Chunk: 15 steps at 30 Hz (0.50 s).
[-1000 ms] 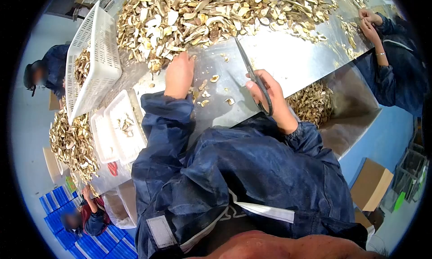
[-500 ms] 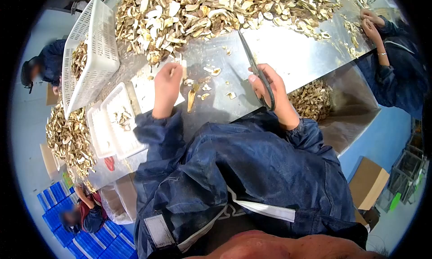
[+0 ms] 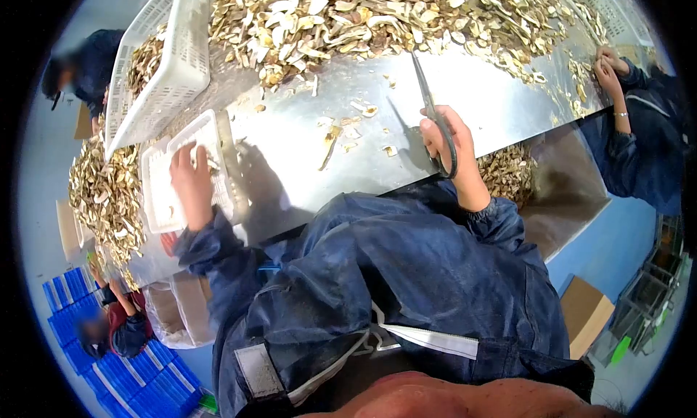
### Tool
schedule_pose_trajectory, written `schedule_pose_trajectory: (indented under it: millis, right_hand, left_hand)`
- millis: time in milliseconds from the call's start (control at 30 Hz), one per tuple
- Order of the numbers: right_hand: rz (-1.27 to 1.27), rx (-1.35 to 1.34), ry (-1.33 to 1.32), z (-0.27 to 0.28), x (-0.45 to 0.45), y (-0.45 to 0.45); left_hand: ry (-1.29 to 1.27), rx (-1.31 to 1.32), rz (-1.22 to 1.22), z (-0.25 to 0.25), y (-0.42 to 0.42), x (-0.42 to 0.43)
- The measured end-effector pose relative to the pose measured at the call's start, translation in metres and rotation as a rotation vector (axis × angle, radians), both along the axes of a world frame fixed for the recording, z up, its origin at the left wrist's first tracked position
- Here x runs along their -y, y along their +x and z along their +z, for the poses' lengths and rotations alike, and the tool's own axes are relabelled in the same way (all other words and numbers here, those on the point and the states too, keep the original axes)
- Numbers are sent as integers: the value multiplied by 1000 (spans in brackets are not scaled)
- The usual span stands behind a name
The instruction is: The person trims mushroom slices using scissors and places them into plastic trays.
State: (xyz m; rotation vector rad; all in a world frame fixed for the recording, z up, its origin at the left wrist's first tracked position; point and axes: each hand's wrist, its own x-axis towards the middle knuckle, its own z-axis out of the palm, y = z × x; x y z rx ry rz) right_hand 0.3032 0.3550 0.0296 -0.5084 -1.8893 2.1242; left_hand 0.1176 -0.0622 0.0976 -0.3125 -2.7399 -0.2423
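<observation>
My left hand (image 3: 192, 184) is over the white trays (image 3: 156, 189) at the left, palm down with its fingers apart. Light pieces show in the tray beside its fingertips; whatever lies beneath the palm is hidden. My right hand (image 3: 454, 145) is closed on dark scissors (image 3: 422, 84), whose blades point away from me over the metal table (image 3: 290, 164). Between my hands lie several loose slices (image 3: 332, 138) on the metal. A large heap of dried mushroom slices (image 3: 377, 18) spreads along the far side.
A white slotted basket (image 3: 178, 76) with slices stands tilted at the left, near another heap (image 3: 109, 200). Co-workers are at the upper left, lower left and right. Below the table edge, a lined box (image 3: 566, 185) holds slices. A red object (image 3: 168, 244) lies by the trays.
My left hand has moved from near the main heap leftward to the trays, and its fingers have opened. My right hand keeps the scissors. The view has shifted slightly.
</observation>
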Motion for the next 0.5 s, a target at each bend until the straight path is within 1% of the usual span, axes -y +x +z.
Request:
schedule_pose_trajectory:
  millis: [67,133,200,267,300,400,433,467,500]
  right_hand:
    - [-2,-7,11,-2,2,-2]
    - [-11,-2,20,-2,2,-3]
    - [2,-20,6,-1,2,-2]
    - [-3,-24,-10,-1,2,-1]
    - [-1,-39,1,-2,2,0]
    - [-7,-68,24,-3,0,1]
    - [-9,-67,22,-3,1,2]
    - [-7,-64,18,-2,1,2]
    - [-5,-32,2,0,1,2]
  left_hand:
    - [351,50,-183,-21,-21,-17]
    - [505,210,-229,-13,-19,-75]
    - [383,81,-399,-31,-42,-108]
    - [304,-37,-408,-62,-73,-126]
    - [263,-96,-415,-62,-76,-136]
    - [253,98,-332,-62,-66,-143]
    - [231,-11,-365,-68,-63,-139]
    - [370,105,-343,-72,-57,-134]
    - [507,221,-311,-63,-42,-130]
